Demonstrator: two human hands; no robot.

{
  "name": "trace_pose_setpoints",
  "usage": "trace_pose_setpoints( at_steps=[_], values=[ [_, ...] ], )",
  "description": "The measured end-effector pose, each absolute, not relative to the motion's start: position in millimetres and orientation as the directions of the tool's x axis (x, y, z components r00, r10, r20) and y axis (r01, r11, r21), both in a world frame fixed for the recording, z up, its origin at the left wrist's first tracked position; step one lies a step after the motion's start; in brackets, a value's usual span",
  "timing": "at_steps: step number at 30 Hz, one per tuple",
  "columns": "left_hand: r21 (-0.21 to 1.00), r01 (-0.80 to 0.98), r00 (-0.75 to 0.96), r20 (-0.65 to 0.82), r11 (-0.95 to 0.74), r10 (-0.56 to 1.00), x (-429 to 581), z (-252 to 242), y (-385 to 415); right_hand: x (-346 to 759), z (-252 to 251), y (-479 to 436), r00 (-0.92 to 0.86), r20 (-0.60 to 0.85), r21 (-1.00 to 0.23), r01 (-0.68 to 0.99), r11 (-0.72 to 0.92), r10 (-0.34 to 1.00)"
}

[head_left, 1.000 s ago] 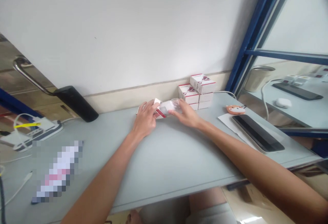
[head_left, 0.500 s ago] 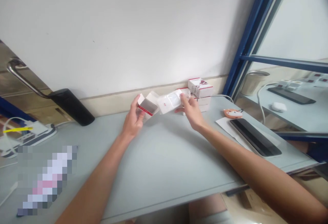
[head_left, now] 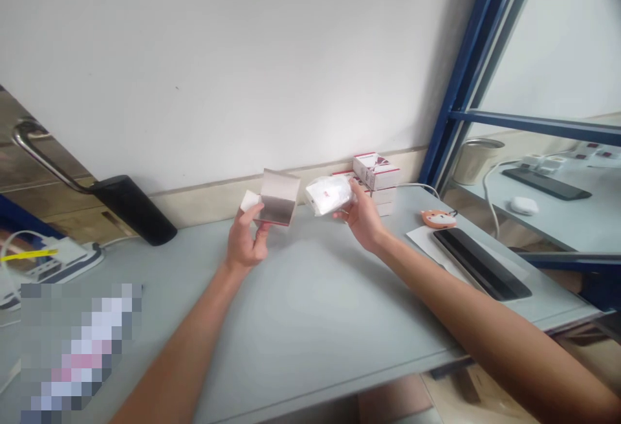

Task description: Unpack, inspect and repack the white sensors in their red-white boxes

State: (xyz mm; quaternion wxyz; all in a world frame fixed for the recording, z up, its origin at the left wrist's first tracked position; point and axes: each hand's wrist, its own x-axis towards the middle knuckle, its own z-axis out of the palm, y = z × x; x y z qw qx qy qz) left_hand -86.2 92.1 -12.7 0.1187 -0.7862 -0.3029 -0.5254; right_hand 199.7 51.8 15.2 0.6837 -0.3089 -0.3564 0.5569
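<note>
My left hand (head_left: 247, 239) is closed on a small open carton (head_left: 279, 207), its flaps raised and its hollow inside facing me. To the right of it, my right hand (head_left: 363, 217) grips a white item in clear plastic wrap (head_left: 328, 195) by its right end. A narrow gap separates the wrapped item from the carton. Both are held up above the grey table, near the wall. Just behind my right hand stand stacked white boxes with red edges (head_left: 376, 170); my fingers hide part of the lower ones.
On the right of the table (head_left: 301, 333) lie a black phone (head_left: 480, 262), white paper (head_left: 422, 239) and an orange-and-white case (head_left: 438, 219). At left are a black cylinder (head_left: 138, 210), a power strip (head_left: 58, 268) and a pixelated patch. A blue-framed mirror (head_left: 543, 184) borders the right.
The carton in my left hand has turned, so its flap stands up and more of its inside shows. The wrapped item has tilted in my right hand and moved slightly away from the carton.
</note>
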Motion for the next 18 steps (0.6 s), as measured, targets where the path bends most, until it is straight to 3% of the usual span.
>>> trace_pose_setpoints(
  at_steps=[4,7,10,13,15,17,18],
  values=[
    [0.485,0.593,0.122,0.736,-0.643,0.666,-81,-13,93,199,12,53,0.118,0.088,-0.836,-0.531,0.137,0.989],
    [0.607,0.535,0.058,0.667,-0.587,0.743,-84,-14,100,199,10,53,0.100,0.078,-0.872,-0.475,0.117,0.992],
    [0.536,0.565,0.026,0.748,-0.627,0.663,-87,-11,102,197,9,51,0.094,0.082,-0.903,-0.414,0.113,0.992],
    [0.257,0.716,-0.015,0.935,-0.648,0.355,-78,0,89,196,11,48,0.125,0.082,-0.914,-0.386,0.124,0.989],
    [0.090,0.748,0.029,0.986,-0.658,0.167,-58,6,71,195,12,46,0.152,0.101,-0.920,-0.363,0.150,0.983],
    [0.131,0.652,0.118,0.955,-0.747,0.270,-29,9,48,195,13,45,0.175,0.141,-0.924,-0.330,0.193,0.974],
    [0.272,0.579,0.142,0.895,-0.768,0.423,-14,9,37,195,14,44,0.187,0.167,-0.926,-0.308,0.220,0.968]
  ],
)
